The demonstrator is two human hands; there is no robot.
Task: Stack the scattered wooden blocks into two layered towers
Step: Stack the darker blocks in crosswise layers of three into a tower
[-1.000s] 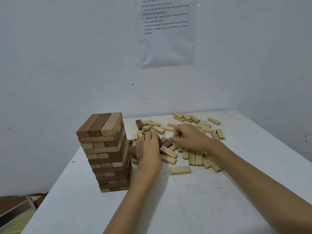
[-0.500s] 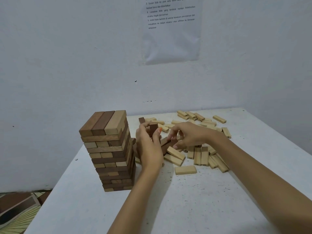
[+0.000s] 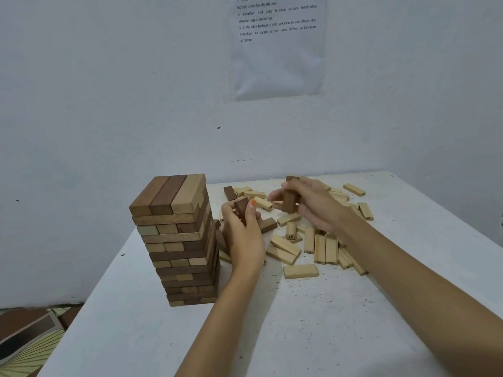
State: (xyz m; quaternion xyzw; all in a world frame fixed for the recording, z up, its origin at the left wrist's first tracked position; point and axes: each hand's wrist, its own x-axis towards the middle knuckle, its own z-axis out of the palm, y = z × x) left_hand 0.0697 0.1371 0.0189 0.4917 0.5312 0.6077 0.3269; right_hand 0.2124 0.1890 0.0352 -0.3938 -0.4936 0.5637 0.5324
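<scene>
Now, one dark block [image 3: 241, 205] in each grip: left hand [image 3: 242, 236] beside tower [image 3: 177, 235], right hand [image 3: 317, 206] (over pale blocks [image 3: 321, 246]).

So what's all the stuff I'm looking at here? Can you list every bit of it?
tower: one, mixed dark and pale wood, standing on the left part of the table
pale loose blocks: many, light wood, scattered to the right of the tower
dark loose blocks: at least two, brown, lying among the pale ones
left held block: one, dark brown, above the pile
right held block: one, dark brown, above the pile
table: one, white and speckled, against the wall
printed sheet: one, white with black text, on the wall
patterned floor covering: one, brown and yellowish, bottom left
left hand: grips the left held block
right hand: grips the right held block
</scene>
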